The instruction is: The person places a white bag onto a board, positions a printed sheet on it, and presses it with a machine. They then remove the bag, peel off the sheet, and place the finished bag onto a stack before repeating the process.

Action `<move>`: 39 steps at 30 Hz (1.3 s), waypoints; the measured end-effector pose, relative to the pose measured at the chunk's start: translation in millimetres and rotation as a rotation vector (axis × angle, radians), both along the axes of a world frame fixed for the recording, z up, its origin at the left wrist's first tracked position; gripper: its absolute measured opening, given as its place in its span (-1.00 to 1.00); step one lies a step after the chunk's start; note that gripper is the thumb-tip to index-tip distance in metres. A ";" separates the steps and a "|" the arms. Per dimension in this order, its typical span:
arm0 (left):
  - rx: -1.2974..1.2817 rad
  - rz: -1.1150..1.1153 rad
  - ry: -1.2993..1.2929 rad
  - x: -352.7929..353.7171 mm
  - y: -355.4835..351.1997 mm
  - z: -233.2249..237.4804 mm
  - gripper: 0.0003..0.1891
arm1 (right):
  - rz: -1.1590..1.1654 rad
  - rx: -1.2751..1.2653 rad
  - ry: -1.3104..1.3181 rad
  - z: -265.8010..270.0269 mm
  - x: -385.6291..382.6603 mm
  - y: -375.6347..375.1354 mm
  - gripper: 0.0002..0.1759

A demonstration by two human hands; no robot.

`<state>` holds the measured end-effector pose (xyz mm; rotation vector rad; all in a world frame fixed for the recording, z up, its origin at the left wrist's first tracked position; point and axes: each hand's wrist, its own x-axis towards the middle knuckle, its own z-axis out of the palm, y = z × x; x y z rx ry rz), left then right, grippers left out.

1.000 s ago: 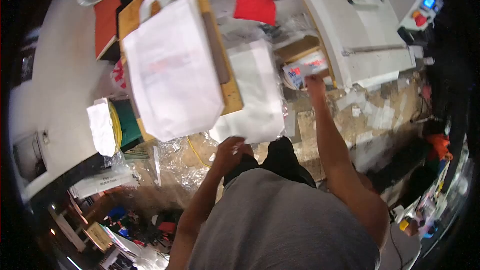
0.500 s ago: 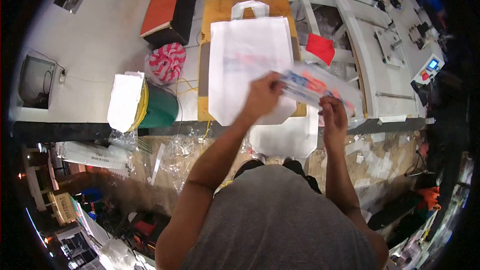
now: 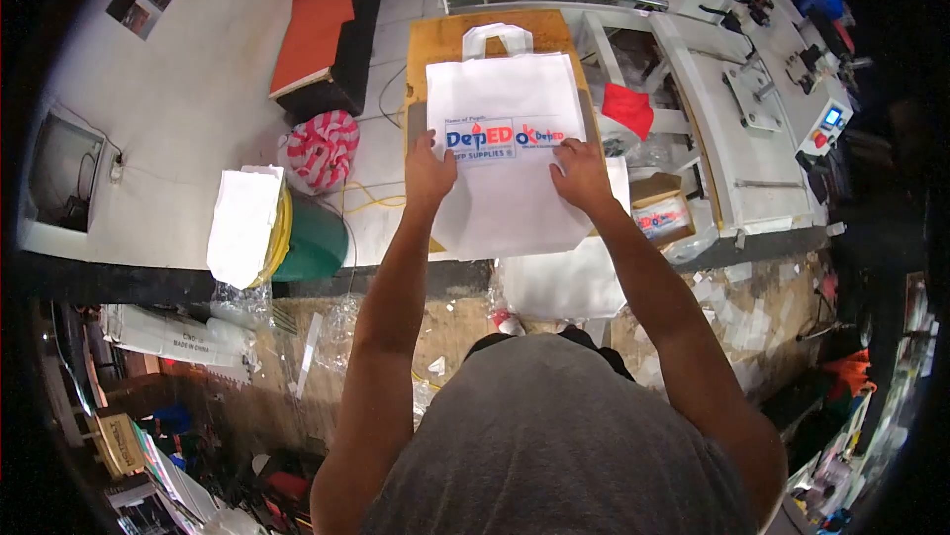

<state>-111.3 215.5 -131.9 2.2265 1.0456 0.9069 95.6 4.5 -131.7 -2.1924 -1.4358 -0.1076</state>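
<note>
A white bag (image 3: 515, 208) with a loop handle (image 3: 497, 40) lies flat on a board with a yellow-brown surface (image 3: 544, 28). Across the bag's middle rests a printed transfer film (image 3: 481, 141) with blue and red "DepED" lettering. At the film's left end is my left hand (image 3: 431, 177), its thumb and fingers apart and touching the film and bag. My right hand (image 3: 584, 179) lies at the film's right end, fingers spread, tips on the print's edge. Neither hand is wrapped around anything.
A small carton (image 3: 663, 210) holding similar prints stands right of the bag. Beyond it is a press machine with a control box (image 3: 829, 124). A red cloth (image 3: 627, 111), a green bin (image 3: 315, 238) and a pink-striped bundle (image 3: 324, 152) surround the board. Another white bag (image 3: 564, 285) hangs below the edge.
The film has gone from being held up at the right in both hands to lying on the bag. Both hands moved left and spread apart, and the carton has come into sight.
</note>
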 end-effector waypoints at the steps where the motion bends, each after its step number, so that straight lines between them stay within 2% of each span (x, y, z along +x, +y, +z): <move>1: 0.001 -0.004 -0.002 -4.1 -2.2 -2.3 -0.60 | 0.004 -0.042 -0.002 -2.1 0.5 0.3 -0.64; 3: 0.112 -0.140 0.154 -14.6 -9.4 -3.9 -0.58 | 0.000 -0.042 0.000 -5.1 2.2 0.6 -0.64; 4: 0.091 -0.116 0.193 -15.1 -19.0 -2.0 -0.60 | -0.001 -0.043 0.004 -5.9 3.6 0.9 -0.64; 7: 0.202 -0.161 0.198 -17.5 -24.4 -9.5 -0.62 | 0.013 -0.037 0.002 -6.2 5.3 1.0 -0.63; 13: 0.242 -0.163 0.214 -17.5 -24.9 -14.8 -0.63 | -0.002 -0.045 0.034 -4.4 4.7 1.3 -0.61; 39: 0.281 -0.156 0.250 -16.3 -22.0 -18.5 -0.55 | -0.006 -0.067 0.002 -13.1 9.1 6.0 -0.56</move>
